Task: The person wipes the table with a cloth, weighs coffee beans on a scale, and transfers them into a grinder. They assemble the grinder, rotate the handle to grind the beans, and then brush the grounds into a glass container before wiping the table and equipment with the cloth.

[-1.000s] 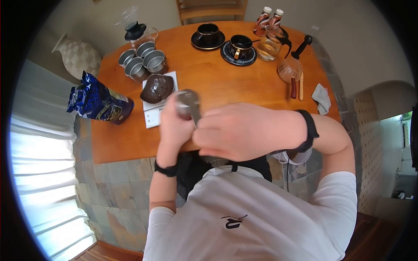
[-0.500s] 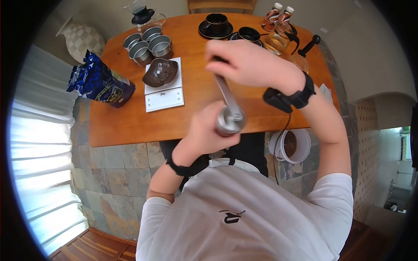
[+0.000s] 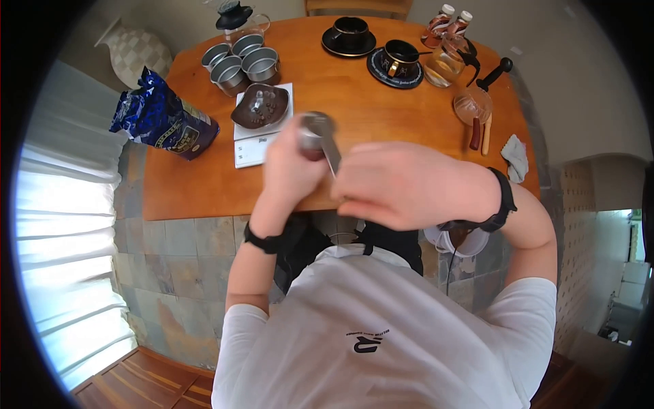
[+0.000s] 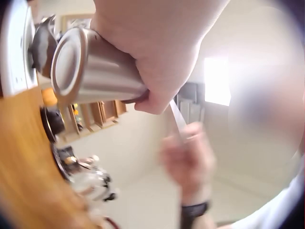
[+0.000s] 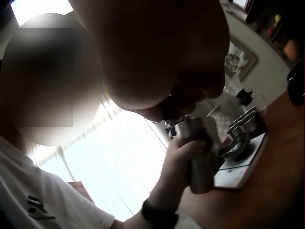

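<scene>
A silver metal cylinder [image 4: 102,71] with a flat crank arm [image 3: 331,154], like a hand grinder, is held above the table's near edge. The left hand [image 3: 289,167] grips round its body, and in the right wrist view the cylinder [image 5: 201,164] hangs below the thumb. The right hand [image 3: 415,184] has its fingers curled at the far end of the crank; the knob is hidden in it. Just beyond the left hand, a dark bowl [image 3: 253,117] holding a few brown beans sits on a white scale [image 3: 249,151].
A blue bag [image 3: 167,123] stands at the left, with several metal cups [image 3: 261,65] behind the scale. Two black cups [image 3: 350,28] on saucers stand at the back. A glass pot [image 3: 444,67], bottles, a glass dripper [image 3: 472,103] and a cloth [image 3: 516,158] are at the right.
The right hand has swung from the far side of the grinder round to its right, near the body, turning the crank. The left hand and grinder have shifted away from the body and left since half a second ago.
</scene>
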Demonstrator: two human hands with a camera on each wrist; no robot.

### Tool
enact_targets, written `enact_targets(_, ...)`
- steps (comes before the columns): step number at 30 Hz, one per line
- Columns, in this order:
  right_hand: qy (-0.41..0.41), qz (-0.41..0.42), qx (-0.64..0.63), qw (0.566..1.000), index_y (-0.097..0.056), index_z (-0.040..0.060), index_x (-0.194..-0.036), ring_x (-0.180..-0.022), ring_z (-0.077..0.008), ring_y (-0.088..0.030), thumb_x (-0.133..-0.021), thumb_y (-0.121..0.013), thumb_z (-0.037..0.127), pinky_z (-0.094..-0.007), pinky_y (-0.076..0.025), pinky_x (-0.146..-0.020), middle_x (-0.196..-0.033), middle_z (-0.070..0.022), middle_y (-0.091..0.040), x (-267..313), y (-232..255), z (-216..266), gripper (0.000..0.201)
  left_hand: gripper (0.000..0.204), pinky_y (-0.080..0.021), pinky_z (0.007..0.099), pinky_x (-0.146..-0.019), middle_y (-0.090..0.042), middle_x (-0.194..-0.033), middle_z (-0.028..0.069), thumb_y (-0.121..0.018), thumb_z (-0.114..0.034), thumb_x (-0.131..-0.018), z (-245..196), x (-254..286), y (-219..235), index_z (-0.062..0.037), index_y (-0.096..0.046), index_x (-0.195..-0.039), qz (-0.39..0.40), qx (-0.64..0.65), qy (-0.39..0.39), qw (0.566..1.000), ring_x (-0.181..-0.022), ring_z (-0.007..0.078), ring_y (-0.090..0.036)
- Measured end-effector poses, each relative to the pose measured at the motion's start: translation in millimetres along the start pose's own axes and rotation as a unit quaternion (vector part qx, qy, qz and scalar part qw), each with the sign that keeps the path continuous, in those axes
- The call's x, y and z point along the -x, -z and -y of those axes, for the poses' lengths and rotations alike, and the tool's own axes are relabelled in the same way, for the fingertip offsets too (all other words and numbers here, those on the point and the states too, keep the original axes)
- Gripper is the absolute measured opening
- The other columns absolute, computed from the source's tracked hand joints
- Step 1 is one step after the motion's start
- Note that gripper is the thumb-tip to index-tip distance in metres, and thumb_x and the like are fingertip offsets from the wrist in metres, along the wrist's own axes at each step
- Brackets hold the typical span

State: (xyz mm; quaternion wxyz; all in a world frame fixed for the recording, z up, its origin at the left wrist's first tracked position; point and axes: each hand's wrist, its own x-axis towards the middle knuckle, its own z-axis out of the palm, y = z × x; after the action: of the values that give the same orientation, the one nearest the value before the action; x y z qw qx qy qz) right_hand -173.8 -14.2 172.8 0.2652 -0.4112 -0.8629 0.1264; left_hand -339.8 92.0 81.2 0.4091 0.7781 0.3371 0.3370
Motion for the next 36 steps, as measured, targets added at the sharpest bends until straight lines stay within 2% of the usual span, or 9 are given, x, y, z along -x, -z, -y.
enact_targets(1, 0.043, 0.003, -0.003, 0.999, -0.059, 0.0075, -0.092, -0.081, -0.0310, -0.059, -0.092, -0.063, 0.020, -0.0407, -0.049, -0.072, -0.083, -0.0120, -0.057, -13, -5, 11, 0.014, 0.049, -0.056, 0.0379, -0.078, -0.069, -0.101, 0.0198, -0.081, -0.011, -0.067, 28, -1, -20, -0.0037, -0.060, -0.111, 0.067, -0.102, -0.188, 0.974, -0.089, 0.0369, -0.069)
enact_targets(4, -0.137, -0.012, 0.036, 0.990, -0.057, 0.0050, -0.095, -0.079, -0.0330, -0.061, -0.093, -0.062, 0.019, -0.0396, -0.049, -0.069, -0.081, -0.0137, -0.060, -27, 20, -55, 0.015, 0.047, -0.057, 0.0354, -0.077, -0.070, -0.099, 0.0172, -0.079, -0.007, -0.067, 4, 23, -45, -0.0027, -0.060, -0.110, 0.113, -0.091, -0.288, 0.946, -0.087, 0.0316, -0.071)
enact_targets(7, -0.230, 0.016, -0.038, 0.972, -0.059, 0.0048, -0.095, -0.081, -0.0324, -0.064, -0.093, -0.062, 0.020, -0.0392, -0.050, -0.070, -0.085, -0.0148, -0.065, 20, 30, -64, 0.016, 0.047, -0.056, 0.0335, -0.083, -0.072, -0.099, 0.0104, -0.077, -0.005, -0.068, 20, 17, -4, -0.0031, -0.061, -0.112, -0.014, 0.189, -0.059, 0.980, -0.091, 0.0219, -0.071)
enact_targets(13, -0.078, 0.010, -0.082, 0.994, -0.061, 0.0061, -0.097, -0.079, -0.0339, -0.062, -0.090, -0.065, 0.021, -0.0409, -0.050, -0.069, -0.084, -0.0131, -0.062, -4, 24, -5, 0.017, 0.035, -0.054, 0.0416, -0.077, -0.068, -0.100, 0.0177, -0.070, -0.014, -0.080, 4, -1, -46, -0.0065, -0.061, -0.112, 0.086, -0.044, -0.141, 0.985, -0.091, 0.0403, -0.065)
enact_targets(17, -0.025, -0.015, -0.070, 0.997, -0.061, 0.0074, -0.096, -0.077, -0.0333, -0.061, -0.087, -0.069, 0.019, -0.0398, -0.048, -0.067, -0.083, -0.0115, -0.061, -1, 29, 11, 0.017, 0.034, -0.053, 0.0417, -0.079, -0.068, -0.102, 0.0151, -0.073, -0.014, -0.074, 3, 8, -36, -0.0096, -0.065, -0.107, 0.074, 0.119, -0.066, 0.988, -0.095, 0.0385, -0.065)
enact_targets(19, -0.025, -0.030, -0.065, 0.997, -0.060, 0.0074, -0.095, -0.076, -0.0324, -0.060, -0.086, -0.070, 0.019, -0.0393, -0.048, -0.065, -0.082, -0.0110, -0.060, -5, 18, 4, 0.017, 0.037, -0.053, 0.0416, -0.078, -0.068, -0.105, 0.0148, -0.074, -0.015, -0.075, 11, 0, -35, -0.0077, -0.063, -0.109, 0.058, -0.032, -0.261, 0.963, -0.094, 0.0380, -0.065)
enact_targets(23, 0.043, -0.028, 0.047, 0.998, -0.060, 0.0072, -0.091, -0.075, -0.0301, -0.058, -0.084, -0.071, 0.017, -0.0381, -0.047, -0.062, -0.077, -0.0098, -0.056, -7, 13, 31, 0.017, 0.042, -0.053, 0.0414, -0.077, -0.068, -0.102, 0.0146, -0.074, -0.017, -0.076, -17, 0, -29, -0.0056, -0.060, -0.114, 0.051, 0.016, -0.054, 0.997, -0.094, 0.0376, -0.065)
enact_targets(27, 0.032, -0.096, 0.042, 0.994, -0.059, 0.0083, -0.088, -0.068, -0.0267, -0.055, -0.082, -0.071, 0.016, -0.0368, -0.046, -0.060, -0.075, -0.0072, -0.051, -12, 3, 17, 0.015, 0.043, -0.054, 0.0372, -0.076, -0.068, -0.104, 0.0155, -0.072, -0.023, -0.080, 38, -10, -59, -0.0042, -0.057, -0.116, 0.029, 0.216, -0.037, 0.975, -0.090, 0.0367, -0.066)
enact_targets(36, 0.058, -0.014, -0.049, 0.997, -0.061, 0.0103, -0.092, -0.072, -0.0264, -0.053, -0.079, -0.070, 0.013, -0.0367, -0.045, -0.062, -0.077, -0.0058, -0.051, -14, 19, 33, 0.015, 0.051, -0.054, 0.0404, -0.079, -0.067, -0.107, 0.0165, -0.078, -0.021, -0.074, -36, -12, -9, -0.0051, -0.058, -0.119, -0.041, 0.020, -0.059, 0.997, -0.097, 0.0391, -0.065)
